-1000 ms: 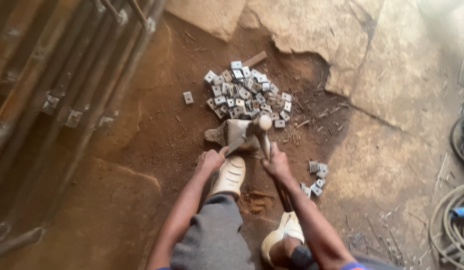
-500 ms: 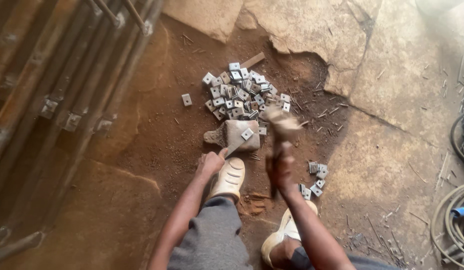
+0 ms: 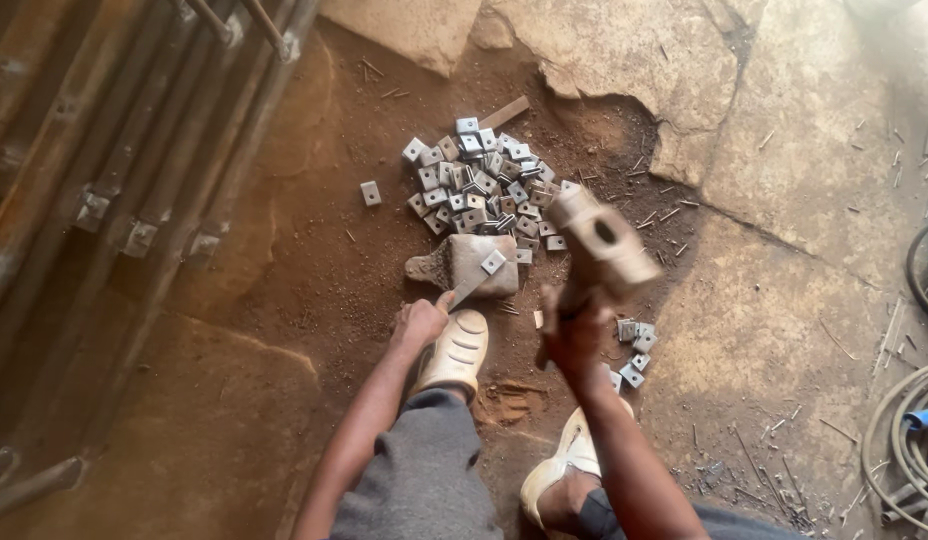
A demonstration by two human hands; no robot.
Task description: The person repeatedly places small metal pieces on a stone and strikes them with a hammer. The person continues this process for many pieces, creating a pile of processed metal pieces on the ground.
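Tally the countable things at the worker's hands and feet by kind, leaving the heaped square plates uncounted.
Hammer: 1
Stone block: 1
Square plate on the block: 1
Lone square plate, left of the heap: 1
Pale shoes: 2
Total: 6

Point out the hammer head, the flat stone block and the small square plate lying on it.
hammer head [image 3: 606, 240], head view, blurred side face.
stone block [image 3: 464, 262], head view, top face.
square plate [image 3: 494, 262], head view, its centre.
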